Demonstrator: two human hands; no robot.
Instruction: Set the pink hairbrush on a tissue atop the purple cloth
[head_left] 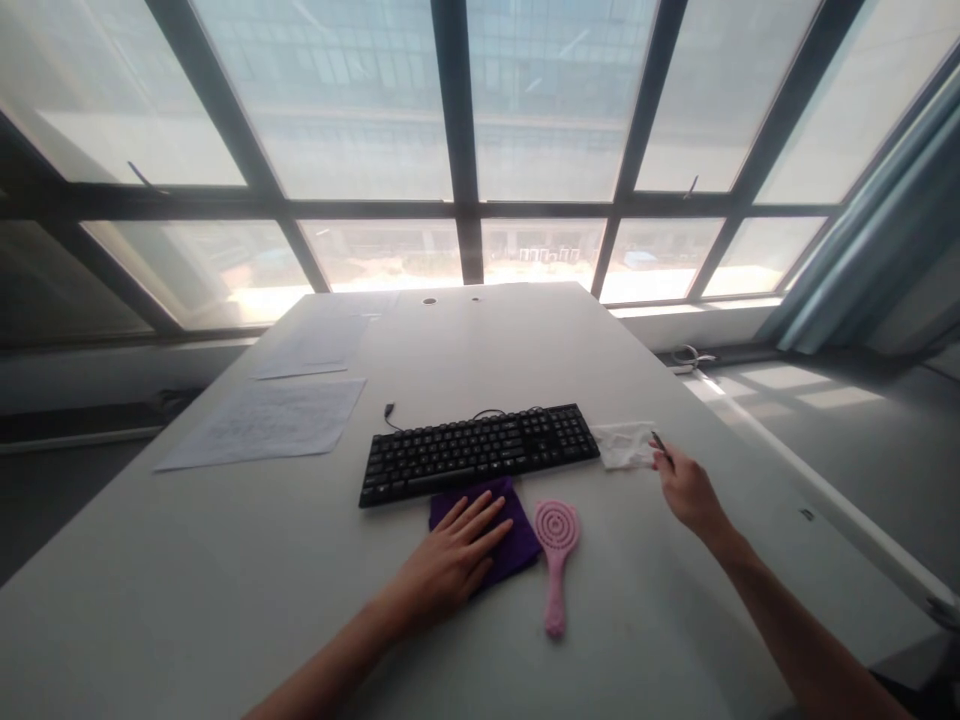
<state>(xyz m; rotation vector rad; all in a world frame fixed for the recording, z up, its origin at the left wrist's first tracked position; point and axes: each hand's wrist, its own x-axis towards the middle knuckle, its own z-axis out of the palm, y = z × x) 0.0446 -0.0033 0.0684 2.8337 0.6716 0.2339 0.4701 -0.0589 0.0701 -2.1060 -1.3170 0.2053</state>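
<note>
My left hand (466,545) lies flat with its fingers stretched on a folded purple cloth (517,540). Between the fingers of my right hand (686,485) is a slim black pen (660,445), its tip pointing up and away to the left. Just beside that hand, a crumpled white tissue (622,446) rests on the table, partly behind the fingertips. A black keyboard (480,450) stretches across the middle, its near edge next to the cloth. Right of the cloth lies a pink hairbrush (556,560), handle toward me.
Printed paper sheets (262,425) lie on the left of the white table (480,350). The keyboard's USB plug (388,410) sits behind its left end. Large windows (465,120) stand beyond the far edge, with a blue-grey curtain (847,230) at the right.
</note>
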